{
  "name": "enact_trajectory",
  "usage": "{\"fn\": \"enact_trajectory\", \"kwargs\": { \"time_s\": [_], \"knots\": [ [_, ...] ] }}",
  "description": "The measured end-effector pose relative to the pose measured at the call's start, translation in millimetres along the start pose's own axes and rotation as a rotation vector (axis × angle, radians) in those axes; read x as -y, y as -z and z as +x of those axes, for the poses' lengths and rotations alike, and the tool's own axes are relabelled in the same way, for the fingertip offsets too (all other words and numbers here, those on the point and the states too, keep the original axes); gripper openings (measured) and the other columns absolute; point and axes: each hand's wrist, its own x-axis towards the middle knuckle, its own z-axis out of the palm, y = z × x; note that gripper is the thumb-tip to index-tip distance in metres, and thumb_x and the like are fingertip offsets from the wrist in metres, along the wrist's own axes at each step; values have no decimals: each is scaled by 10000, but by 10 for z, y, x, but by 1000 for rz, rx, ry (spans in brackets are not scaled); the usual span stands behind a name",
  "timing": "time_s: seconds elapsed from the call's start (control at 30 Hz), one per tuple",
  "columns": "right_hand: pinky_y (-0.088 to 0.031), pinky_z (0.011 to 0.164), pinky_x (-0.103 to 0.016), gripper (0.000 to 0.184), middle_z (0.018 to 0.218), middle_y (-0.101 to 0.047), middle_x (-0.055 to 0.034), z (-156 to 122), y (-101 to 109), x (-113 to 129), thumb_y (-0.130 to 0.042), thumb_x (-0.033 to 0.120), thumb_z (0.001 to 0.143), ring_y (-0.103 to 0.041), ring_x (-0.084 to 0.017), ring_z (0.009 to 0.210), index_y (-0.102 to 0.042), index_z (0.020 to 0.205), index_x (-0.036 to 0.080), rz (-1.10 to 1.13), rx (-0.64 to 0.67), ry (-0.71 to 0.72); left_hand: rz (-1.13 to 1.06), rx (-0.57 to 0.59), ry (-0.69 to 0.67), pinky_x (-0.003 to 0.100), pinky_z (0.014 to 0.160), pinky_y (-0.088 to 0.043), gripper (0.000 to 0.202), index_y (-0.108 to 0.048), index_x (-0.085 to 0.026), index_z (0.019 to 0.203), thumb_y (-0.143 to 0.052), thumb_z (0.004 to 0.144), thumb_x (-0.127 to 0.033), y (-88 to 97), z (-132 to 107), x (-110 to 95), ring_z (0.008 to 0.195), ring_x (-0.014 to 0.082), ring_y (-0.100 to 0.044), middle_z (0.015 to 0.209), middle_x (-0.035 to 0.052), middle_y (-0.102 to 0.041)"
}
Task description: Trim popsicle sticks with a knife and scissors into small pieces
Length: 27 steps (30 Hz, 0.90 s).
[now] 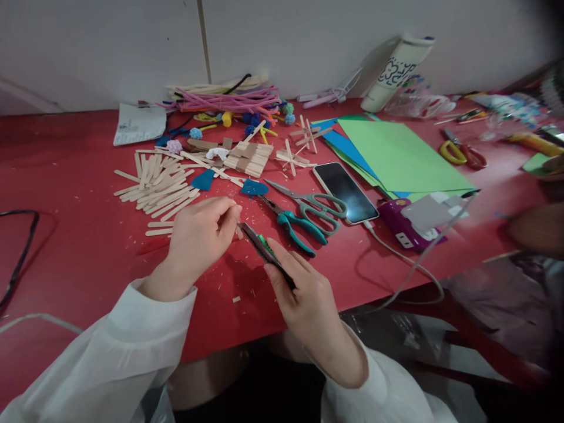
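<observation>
My right hand is wrapped round a dark utility knife with a green slider, its tip pointing up and left. Close to that tip, my left hand is closed, thumb against forefinger. What it pinches is mostly hidden; a small pale wooden bit shows by the fingertips. Behind my left hand lies a loose heap of craft sticks. Teal-handled pliers and grey-green scissors rest just beyond my right hand. Two blue pieces lie past the knife tip.
A phone on a cable sits near a purple power strip. Green paper sheets lie behind. Pipe cleaners, crossed-stick shapes and a white tumbler stand farther back. Another person's arm is at right.
</observation>
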Motion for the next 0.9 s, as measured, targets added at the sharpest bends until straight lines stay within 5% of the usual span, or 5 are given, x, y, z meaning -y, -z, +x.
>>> {"fn": "enact_trajectory", "kwargs": {
  "time_s": [0.13,0.47,0.9],
  "knots": [
    [-553,753,-321,370,1016,-686,-141,-15,-43,-27,-446,200,874,-664,-207,884,-557,1203,73,101,10,-31,0,-24,38,234,549,-385,248,-583,-196,653,-445,846,-269,-12,-8,-6,546,121,-527,581,-6,-594],
    [-531,864,-352,350,1129,-663,-91,10,82,-90,-481,223,871,-629,-204,1029,-568,1205,169,159,-11,-89,-179,31,168,245,532,-417,300,-609,-212,701,-417,867,-372,-17,-12,8,559,137,-586,580,1,-645],
    [-542,660,-263,352,943,-697,-90,21,32,-114,-454,207,878,-671,-179,803,-573,1204,148,-92,-47,12,-150,28,178,238,555,-424,273,-608,-203,713,-437,867,-349,-33,-20,-20,578,130,-596,620,0,-662]
  ]
}}
